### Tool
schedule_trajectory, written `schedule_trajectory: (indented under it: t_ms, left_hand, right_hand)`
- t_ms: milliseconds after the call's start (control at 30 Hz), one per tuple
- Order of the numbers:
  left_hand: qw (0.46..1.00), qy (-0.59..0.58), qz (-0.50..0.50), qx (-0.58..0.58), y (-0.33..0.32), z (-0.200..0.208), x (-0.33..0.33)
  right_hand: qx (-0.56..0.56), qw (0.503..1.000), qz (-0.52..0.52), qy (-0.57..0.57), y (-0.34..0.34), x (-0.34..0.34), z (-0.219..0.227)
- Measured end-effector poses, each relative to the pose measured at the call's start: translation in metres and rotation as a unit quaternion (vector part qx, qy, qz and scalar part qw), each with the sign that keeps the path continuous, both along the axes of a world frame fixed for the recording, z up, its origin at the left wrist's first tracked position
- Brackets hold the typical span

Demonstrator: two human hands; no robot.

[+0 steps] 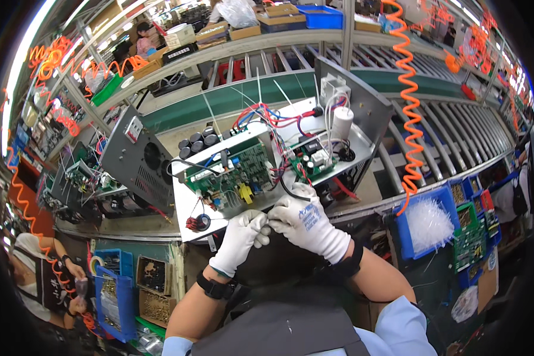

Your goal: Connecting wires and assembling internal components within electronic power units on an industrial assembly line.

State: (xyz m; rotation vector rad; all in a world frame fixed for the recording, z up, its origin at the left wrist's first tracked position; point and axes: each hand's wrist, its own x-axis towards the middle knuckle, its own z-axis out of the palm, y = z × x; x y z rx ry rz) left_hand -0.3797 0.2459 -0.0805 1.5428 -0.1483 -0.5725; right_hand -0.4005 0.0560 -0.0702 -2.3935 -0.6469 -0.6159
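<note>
Both gloved hands meet at the near edge of the white chassis [190, 207]. The left hand [241, 237] and right hand [305, 221] have their grips closed together, fingertips pinching a thin black wire [286, 191] that runs toward 12 o'clock to the green circuit board [231, 175].

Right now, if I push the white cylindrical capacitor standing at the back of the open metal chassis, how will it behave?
The white cylindrical capacitor stands upright and tall on a narrow base, so it would probably tip rather than slide. White wires run beside it; if they are attached to it, they may hold it back. Its smooth round body would likely roll if it fell on the grey metal chassis.
</note>
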Motion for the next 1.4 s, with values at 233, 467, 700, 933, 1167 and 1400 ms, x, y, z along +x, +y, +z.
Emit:
schedule_trajectory:
  t_ms: [233, 467, 700, 933, 1167, 1400]
  left_hand:
    - [0.998, 0.054, 0.018, 0.02, 0.013, -0.01, -0.022]
    - [0.932, 0.148, 0.181, -0.277, 0.032, -0.034, -0.018]
    - [0.926, 0.172, 0.194, -0.276, 0.034, -0.034, -0.015]
    - [0.93, 0.15, 0.195, -0.272, 0.031, -0.035, -0.017]
    - [0.931, 0.149, 0.212, -0.257, 0.028, -0.034, -0.016]
    - [0.95, 0.1, 0.198, -0.219, 0.028, -0.042, -0.018]
  right_hand:
    - [0.088, 0.983, -0.15, -0.06, 0.022, 0.011, -0.017]
    - [0.124, 0.956, -0.254, -0.077, 0.042, 0.026, -0.024]
    - [0.087, 0.954, -0.278, -0.067, 0.045, 0.025, -0.024]
    - [0.195, 0.954, -0.228, -0.026, 0.045, 0.029, -0.027]
    - [0.22, 0.944, -0.237, 0.058, 0.042, 0.031, -0.019]
    - [0.189, 0.951, -0.243, -0.026, 0.04, 0.032, -0.009]
